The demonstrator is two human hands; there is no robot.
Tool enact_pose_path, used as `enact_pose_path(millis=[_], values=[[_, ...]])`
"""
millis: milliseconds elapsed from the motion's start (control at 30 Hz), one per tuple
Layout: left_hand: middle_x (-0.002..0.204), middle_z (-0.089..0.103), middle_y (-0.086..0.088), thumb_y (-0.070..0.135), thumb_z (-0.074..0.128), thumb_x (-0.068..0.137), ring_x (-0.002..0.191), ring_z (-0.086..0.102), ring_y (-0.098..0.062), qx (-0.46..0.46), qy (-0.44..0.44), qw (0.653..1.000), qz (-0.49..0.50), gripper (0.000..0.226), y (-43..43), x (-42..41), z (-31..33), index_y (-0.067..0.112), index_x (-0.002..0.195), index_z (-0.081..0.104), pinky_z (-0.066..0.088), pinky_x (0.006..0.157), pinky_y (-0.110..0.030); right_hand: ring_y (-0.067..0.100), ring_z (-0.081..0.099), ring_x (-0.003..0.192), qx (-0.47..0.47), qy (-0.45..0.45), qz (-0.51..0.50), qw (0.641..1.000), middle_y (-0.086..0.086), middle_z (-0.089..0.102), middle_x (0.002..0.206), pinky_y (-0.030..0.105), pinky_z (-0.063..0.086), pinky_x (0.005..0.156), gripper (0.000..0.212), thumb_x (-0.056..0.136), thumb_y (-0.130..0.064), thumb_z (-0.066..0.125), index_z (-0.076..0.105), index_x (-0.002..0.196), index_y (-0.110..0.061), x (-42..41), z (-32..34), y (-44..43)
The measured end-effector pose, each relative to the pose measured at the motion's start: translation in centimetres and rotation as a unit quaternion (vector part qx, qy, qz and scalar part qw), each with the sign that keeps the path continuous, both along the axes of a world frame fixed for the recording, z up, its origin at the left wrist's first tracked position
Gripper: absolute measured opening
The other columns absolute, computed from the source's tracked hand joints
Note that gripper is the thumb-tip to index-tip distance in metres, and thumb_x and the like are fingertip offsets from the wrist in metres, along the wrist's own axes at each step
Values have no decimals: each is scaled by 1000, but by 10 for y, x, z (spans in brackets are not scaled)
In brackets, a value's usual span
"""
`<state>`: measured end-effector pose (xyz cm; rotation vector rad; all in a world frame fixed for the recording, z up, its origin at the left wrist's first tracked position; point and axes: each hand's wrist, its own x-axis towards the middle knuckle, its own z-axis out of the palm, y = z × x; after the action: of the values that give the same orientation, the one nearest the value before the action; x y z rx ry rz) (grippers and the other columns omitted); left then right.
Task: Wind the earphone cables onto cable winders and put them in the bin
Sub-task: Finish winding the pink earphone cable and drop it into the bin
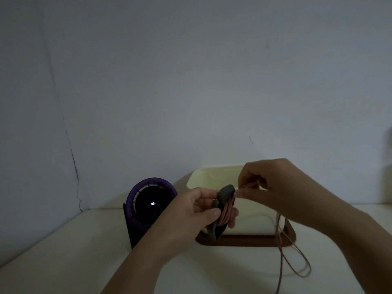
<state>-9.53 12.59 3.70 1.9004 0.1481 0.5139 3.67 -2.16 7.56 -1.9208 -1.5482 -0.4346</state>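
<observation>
My left hand (197, 211) grips a grey cable winder (225, 195) held up in front of the cream bin (254, 221). Several turns of pink earphone cable (228, 213) are wrapped around the winder's middle. My right hand (273, 187) pinches the cable just right of the winder's top. The loose rest of the pink cable (297, 266) hangs down from that hand and loops over the table at the right. The inside of the bin is mostly hidden by my hands.
The bin stands on a brown tray (244, 242) against the wall. A purple and black round fan (148, 204) with a small lit display stands left of the bin. The pale table (63, 251) has its left edge near the wall corner.
</observation>
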Motion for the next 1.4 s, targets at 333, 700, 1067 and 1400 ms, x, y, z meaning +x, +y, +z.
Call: enact_pose_path(millis=[333,700,1067,1400], values=[[107,72,-17,-3,52,93,96,70,-32,-39,-27,987,-151,28,-5,-6,6,7,118,59,53,85,-28,12,35,50,196,211,57,956,-11,45,49,20,31,50,22,88,-36,55,67,73,-26,32,-3,-6],[111,67,-25,4,67,84,98,68,-34,-106,-76,968,-212,29,-17,-5,11,14,110,69,54,89,-39,12,33,49,234,411,59,879,-7,42,50,27,28,51,25,91,-26,58,68,71,-15,52,-34,20],[112,71,-12,9,49,86,93,70,-21,-236,-219,946,-38,33,5,-6,22,5,117,61,58,76,-28,-1,42,42,-105,244,77,961,-17,48,44,10,30,46,32,98,-33,48,60,69,-27,9,-70,52],[108,72,-14,7,50,83,89,72,-22,-237,-216,947,-21,33,-4,-5,20,2,114,60,58,65,-29,10,62,107,-4,402,210,891,0,67,113,38,44,104,54,76,-21,70,54,127,-24,-20,-46,46]])
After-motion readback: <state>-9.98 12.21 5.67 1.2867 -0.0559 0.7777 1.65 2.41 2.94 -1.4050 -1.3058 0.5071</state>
